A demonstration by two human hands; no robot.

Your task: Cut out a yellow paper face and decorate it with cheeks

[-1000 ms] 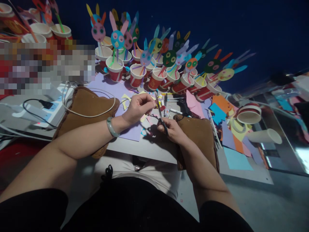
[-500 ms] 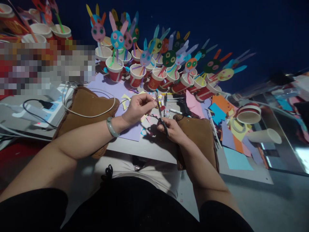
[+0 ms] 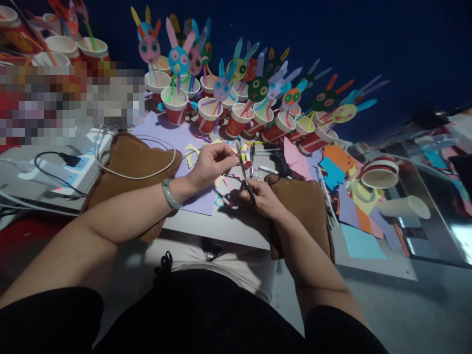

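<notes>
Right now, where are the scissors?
In the head view, the scissors are in the right hand near the picture's middle, blades pointing away from the person, just right of the left hand.

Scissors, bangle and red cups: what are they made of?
Scissors: dull grey blades, likely metal; black handles, perhaps plastic. Bangle: pale green, smooth, with a glossy highlight; jade-like stone or glass, can't tell. Red cups: probably smooth paper, judging by their pale insides and rims.

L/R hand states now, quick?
Left hand: closed in a pinch beside the scissors; can't tell if anything is held.
Right hand: closed, holding the scissors by the handles.
</notes>
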